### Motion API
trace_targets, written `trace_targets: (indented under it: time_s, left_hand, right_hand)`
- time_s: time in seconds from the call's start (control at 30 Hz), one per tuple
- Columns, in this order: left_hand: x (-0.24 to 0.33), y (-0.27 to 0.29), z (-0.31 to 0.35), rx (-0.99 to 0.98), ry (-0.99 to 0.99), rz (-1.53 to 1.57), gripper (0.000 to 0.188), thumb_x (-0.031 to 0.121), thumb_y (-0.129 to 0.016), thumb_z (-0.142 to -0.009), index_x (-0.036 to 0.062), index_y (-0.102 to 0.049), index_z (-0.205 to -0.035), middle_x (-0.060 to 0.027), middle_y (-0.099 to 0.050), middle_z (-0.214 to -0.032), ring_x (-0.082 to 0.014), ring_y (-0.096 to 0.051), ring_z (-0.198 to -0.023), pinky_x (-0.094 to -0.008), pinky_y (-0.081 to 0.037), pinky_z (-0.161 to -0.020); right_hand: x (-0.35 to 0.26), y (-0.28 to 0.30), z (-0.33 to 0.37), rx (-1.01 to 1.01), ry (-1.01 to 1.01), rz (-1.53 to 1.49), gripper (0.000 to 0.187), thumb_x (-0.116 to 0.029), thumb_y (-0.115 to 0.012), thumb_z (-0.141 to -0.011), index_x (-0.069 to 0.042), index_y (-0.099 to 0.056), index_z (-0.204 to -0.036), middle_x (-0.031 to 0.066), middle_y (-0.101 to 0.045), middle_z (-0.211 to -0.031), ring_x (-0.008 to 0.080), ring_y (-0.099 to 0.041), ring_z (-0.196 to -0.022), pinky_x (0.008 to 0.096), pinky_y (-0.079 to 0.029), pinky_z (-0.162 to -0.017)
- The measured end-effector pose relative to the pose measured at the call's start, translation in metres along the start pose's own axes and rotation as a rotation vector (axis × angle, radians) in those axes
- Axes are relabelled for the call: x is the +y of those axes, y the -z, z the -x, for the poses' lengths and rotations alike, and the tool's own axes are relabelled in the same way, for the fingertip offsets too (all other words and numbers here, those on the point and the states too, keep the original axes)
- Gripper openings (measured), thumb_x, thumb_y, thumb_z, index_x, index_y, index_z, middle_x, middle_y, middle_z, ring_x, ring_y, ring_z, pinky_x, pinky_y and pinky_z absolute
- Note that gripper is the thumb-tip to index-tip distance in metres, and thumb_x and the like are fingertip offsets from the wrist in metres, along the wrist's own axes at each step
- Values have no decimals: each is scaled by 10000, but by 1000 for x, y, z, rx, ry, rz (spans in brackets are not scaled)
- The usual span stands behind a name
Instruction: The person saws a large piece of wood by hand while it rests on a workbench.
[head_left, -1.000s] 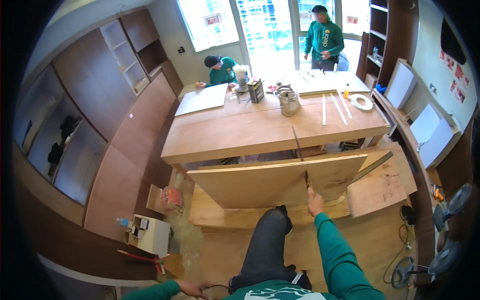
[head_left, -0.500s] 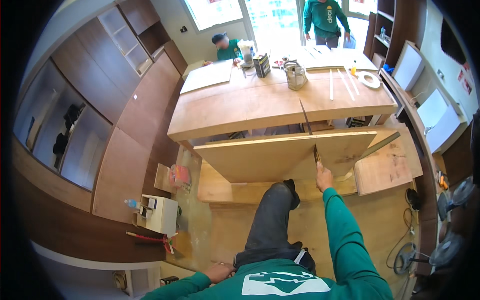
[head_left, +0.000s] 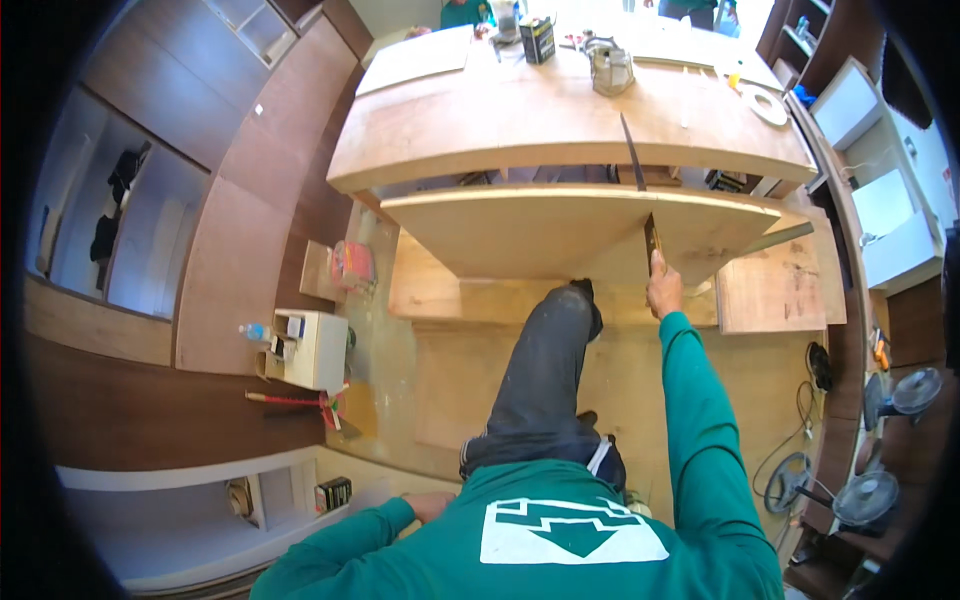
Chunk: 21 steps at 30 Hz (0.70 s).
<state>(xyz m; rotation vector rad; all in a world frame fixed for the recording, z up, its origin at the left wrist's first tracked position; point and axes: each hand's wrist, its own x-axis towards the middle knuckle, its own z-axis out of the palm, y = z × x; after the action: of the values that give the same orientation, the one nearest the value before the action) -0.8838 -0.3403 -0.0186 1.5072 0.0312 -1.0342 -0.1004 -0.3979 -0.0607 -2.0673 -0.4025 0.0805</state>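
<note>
My right hand [head_left: 663, 288] is closed around the handle of a hand saw [head_left: 633, 155]. The long, dark blade crosses the top edge of a large wooden panel [head_left: 540, 235], right of its middle, and its tip points toward the table behind. This panel leans on its long side over a low wooden platform [head_left: 425, 285]. My bent leg [head_left: 545, 360] presses up near the panel's lower edge. Down at my left hip rests my left hand [head_left: 430, 507]; its fingers are mostly hidden.
Beyond the panel stands a big wooden table [head_left: 450, 125] with a tool bag [head_left: 610, 70], a black box [head_left: 538, 40] and a tape roll [head_left: 765, 103]. Fans [head_left: 865, 498] and a cable lie at right. A white box [head_left: 322, 350] stands left. Two people are at the back.
The view has tilted down, so the table, panel and saw sit higher in the picture and the people behind are cut off. My right hand keeps its grip on the saw.
</note>
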Motion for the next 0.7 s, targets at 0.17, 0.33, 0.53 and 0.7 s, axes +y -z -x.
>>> trace_targets:
  time_s: [0.17,0.33,0.53,0.7]
  left_hand:
    - [102,-11,10,-79,298,227,730,475,-842,-983,47,-676,-1550,-238,-725,-1531,-368,-681,-1387,-481,-517,-1184]
    - [121,-38,19,185,257,272,715,430,-904,-942,26,-705,-1498,-240,-765,-1464,-348,-719,-1329,-461,-557,-1129]
    - [174,-25,-4,268,68,501,750,403,-882,-990,64,-638,-1613,-215,-640,-1655,-359,-632,-1476,-472,-495,-1239]
    - [96,-94,-31,294,132,476,856,417,-882,-1013,50,-533,-1703,-194,-557,-1750,-336,-557,-1566,-489,-428,-1310]
  right_hand:
    - [-15,11,39,-317,-410,47,937,-776,-516,-1118,126,-760,-1050,304,-756,-805,416,-786,-707,513,-617,-684]
    - [-58,28,34,-334,-382,-115,837,-763,-530,-1128,36,-695,-938,125,-622,-636,249,-651,-489,415,-527,-480]
    - [-57,47,25,-315,-380,-127,810,-747,-543,-1134,27,-663,-932,108,-609,-629,237,-636,-484,408,-519,-463]
    - [-72,28,35,-332,-394,-136,805,-728,-563,-1136,47,-673,-952,104,-614,-627,233,-629,-474,396,-515,-461]
